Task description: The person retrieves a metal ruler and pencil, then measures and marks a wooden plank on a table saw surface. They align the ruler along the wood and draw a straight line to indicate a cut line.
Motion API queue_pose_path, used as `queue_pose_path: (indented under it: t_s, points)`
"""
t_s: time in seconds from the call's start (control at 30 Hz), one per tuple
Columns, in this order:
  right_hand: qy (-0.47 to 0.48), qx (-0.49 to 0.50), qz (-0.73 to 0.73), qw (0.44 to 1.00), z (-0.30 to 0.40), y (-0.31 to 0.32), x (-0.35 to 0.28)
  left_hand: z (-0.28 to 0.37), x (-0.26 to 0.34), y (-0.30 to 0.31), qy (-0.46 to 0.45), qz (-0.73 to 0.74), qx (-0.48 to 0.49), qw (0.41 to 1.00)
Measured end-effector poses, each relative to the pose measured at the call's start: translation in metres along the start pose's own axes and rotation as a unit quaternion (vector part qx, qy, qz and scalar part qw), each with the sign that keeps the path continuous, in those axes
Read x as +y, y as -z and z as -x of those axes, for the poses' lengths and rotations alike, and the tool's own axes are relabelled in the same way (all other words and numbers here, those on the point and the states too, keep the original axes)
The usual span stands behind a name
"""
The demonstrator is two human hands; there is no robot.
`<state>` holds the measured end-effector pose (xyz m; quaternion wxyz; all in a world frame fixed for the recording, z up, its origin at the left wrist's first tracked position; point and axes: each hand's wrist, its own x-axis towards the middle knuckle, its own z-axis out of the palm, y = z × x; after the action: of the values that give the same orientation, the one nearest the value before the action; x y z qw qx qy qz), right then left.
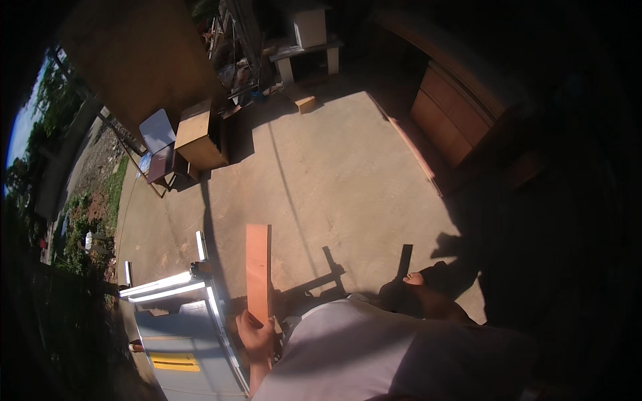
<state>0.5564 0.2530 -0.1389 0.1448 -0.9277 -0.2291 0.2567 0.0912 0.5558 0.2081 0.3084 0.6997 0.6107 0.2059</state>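
Observation:
My left hand (256, 331) grips the lower end of a flat, reddish wooden board (258, 273), which points away from me above the concrete floor. Just left of that hand is what looks like a table saw (188, 333), with a grey top, a yellow insert (174, 362) and bright metal rails (160, 284). My right hand (414, 279) hangs low on the other side of my body, partly in shade. Its fingers look curled, but whether it holds anything cannot be made out. Dark shadows of a board and an arm fall on the floor near it.
A wooden box-like cabinet (193, 135) and a chair (159, 138) stand ahead on the left. At the right is a wooden drawer unit (451, 113), with a long thin board (411, 145) on the floor beside it. A small wood block (305, 104) lies farther ahead.

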Motion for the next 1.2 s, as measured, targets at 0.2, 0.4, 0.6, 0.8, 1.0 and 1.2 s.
queue_pose_path:
  t_s: [0.2, 0.4, 0.6, 0.8, 1.0, 1.2]
  points:
    - [-0.187, -0.092, -0.046, 0.977, -0.067, 0.059, -0.021, -0.126, 0.077, -0.070, 0.010, 0.060, -0.041, 0.997]
    - [-0.014, -0.017, 0.091, 0.996, -0.120, 0.020, 0.003, -0.300, 0.144, -0.166, -0.038, 0.180, -0.113, 0.976]
    - [0.092, -0.005, 0.135, 0.986, -0.175, 0.093, -0.041, -0.471, 0.281, -0.239, -0.079, 0.305, -0.195, 0.929]
    - [0.066, 0.144, -0.037, 0.987, -0.306, 0.191, -0.175, -0.623, 0.431, -0.309, -0.201, 0.310, -0.242, 0.897]
    - [-0.029, 0.151, -0.044, 0.987, -0.497, 0.310, -0.332, -0.713, 0.600, -0.405, -0.260, 0.349, -0.286, 0.853]
    - [0.255, 0.310, -0.105, 0.910, -0.684, 0.436, -0.406, -0.797, 0.733, -0.480, -0.254, 0.210, -0.351, 0.877]
